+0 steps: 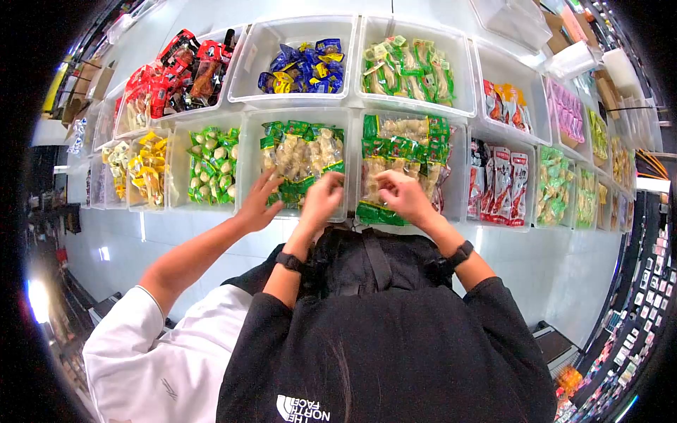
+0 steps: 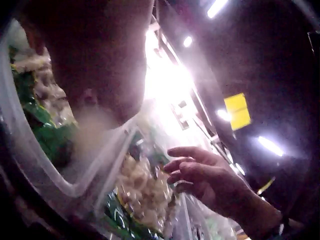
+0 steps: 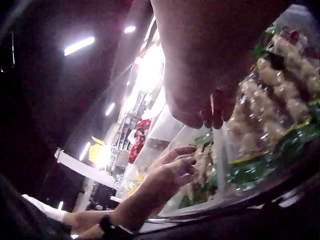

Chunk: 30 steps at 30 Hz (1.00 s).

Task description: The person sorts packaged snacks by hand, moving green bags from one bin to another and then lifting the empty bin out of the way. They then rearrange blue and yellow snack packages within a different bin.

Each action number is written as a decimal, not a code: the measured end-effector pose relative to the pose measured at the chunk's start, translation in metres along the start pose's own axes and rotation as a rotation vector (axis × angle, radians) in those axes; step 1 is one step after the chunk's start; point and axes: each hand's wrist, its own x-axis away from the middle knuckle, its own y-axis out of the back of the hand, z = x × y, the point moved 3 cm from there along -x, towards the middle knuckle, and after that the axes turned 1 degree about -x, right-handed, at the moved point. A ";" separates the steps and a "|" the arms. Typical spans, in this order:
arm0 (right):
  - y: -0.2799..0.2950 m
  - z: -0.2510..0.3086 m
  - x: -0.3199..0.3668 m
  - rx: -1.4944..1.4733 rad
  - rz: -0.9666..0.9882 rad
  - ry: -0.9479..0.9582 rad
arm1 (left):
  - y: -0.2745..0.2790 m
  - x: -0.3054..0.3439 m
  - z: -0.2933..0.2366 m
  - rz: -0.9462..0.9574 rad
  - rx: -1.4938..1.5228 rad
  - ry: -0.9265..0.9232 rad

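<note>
Poised at centre frame with left hand (image 1: 322, 199) and right hand (image 1: 407, 197) loosely bent, apparently gripping nothing, over green-ended packets (image 1: 305, 151) in 2 neighbouring tubs (image 1: 249, 158), walled off, presumably by kind, from blue packets (image 1: 303, 68) at upper centre.

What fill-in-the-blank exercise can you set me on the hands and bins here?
1. The wristband behind the left hand is ____.
2. The other person's sleeve is ____.
3. The packets around the right hand have ____ wrapping.
4. Directly beyond the left hand's bin, another bin holds small packs coloured mainly ____.

Missing words: black; white; green; blue.
</note>
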 end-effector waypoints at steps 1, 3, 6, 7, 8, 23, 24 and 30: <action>-0.013 0.003 -0.011 -0.023 0.077 0.016 | 0.012 -0.001 0.014 -0.031 -0.041 0.137; -0.044 0.008 -0.028 0.144 0.176 0.121 | 0.036 -0.004 0.027 -0.078 -0.080 0.208; -0.092 -0.001 -0.039 0.599 0.311 0.273 | 0.088 -0.012 0.013 0.427 -0.536 0.057; -0.104 -0.008 -0.040 0.798 0.391 0.298 | 0.089 -0.007 0.008 0.417 -0.538 0.068; -0.112 -0.019 -0.040 0.975 0.428 0.397 | 0.085 -0.003 -0.008 0.174 -0.674 -0.216; -0.102 -0.029 -0.045 0.814 0.569 0.167 | -0.007 0.020 0.054 0.005 -0.378 0.263; -0.103 -0.030 -0.046 0.802 0.551 0.186 | -0.006 0.019 0.052 0.020 -0.363 0.248; -0.103 -0.029 -0.045 0.749 0.529 0.196 | 0.065 -0.009 0.085 0.209 -0.362 -0.004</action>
